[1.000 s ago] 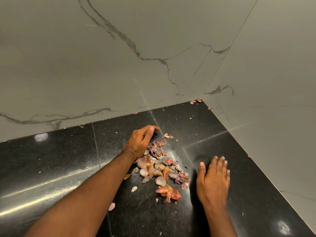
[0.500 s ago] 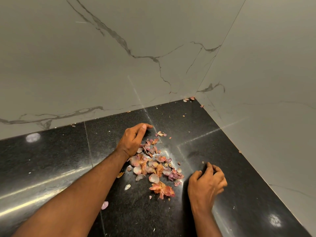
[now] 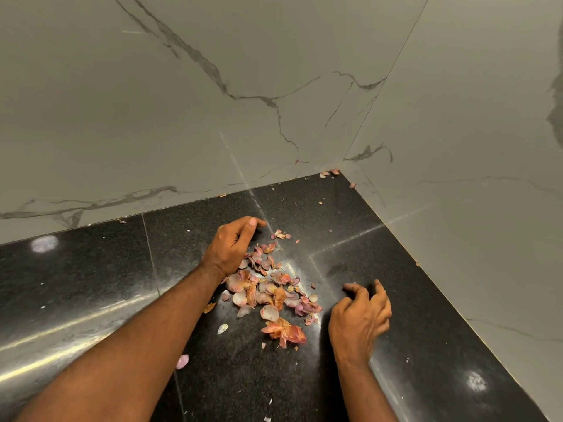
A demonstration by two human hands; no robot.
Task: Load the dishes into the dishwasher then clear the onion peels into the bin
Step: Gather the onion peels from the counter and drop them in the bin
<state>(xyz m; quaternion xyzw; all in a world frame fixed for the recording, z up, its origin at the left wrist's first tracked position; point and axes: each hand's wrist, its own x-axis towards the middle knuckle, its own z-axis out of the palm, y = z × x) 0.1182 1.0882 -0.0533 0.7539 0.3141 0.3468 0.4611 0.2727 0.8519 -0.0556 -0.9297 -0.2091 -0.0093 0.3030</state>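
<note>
A loose pile of pink and orange onion peels (image 3: 268, 292) lies on the black granite counter (image 3: 91, 284). My left hand (image 3: 231, 248) stands on its edge at the pile's far left side, fingers curved in a cup around the peels and holding none. My right hand (image 3: 359, 318) rests on the counter just right of the pile, its fingers bent like a claw with the tips on the stone and nothing in it. One larger orange peel (image 3: 285, 330) lies at the near end of the pile. No dishes, dishwasher or bin are in view.
Grey marble walls (image 3: 213, 117) meet in a corner behind and to the right of the counter. A few stray peels (image 3: 329, 173) sit in that corner. Single bits lie near my left forearm, one pink piece (image 3: 182, 360) closest to me.
My right hand went from flat with straight fingers to curled, drawing back toward me at the pile's right side. My left hand stayed cupped at the pile's far left.
</note>
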